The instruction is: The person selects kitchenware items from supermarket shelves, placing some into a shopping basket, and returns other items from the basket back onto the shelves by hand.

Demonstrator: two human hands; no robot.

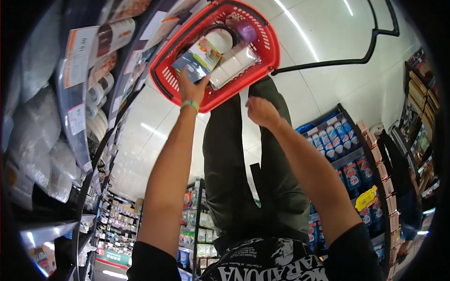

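A red shopping basket (272, 51) with black edging stands at the top of the view. My left hand (192, 89), with a bright band at its wrist, reaches over the near rim. Its fingers grip the end of a grey and green printed box (197, 58), which lies tilted on the other goods. Beside the box are a white wrapped pack (234, 65), a white round item (220, 40) and a purple rounded item (246, 31). My right hand (262, 111) is curled closed over my leg, right of the basket and apart from it; nothing shows in its fingers.
A long black handle (328, 62) sticks out from the basket over the tiled floor (300, 89). Shelves with price tags (77, 56) and bagged goods (35, 136) line the left. On the right stands a rack of blue-and-white bottles (333, 138). A person (398, 178) is at far right.
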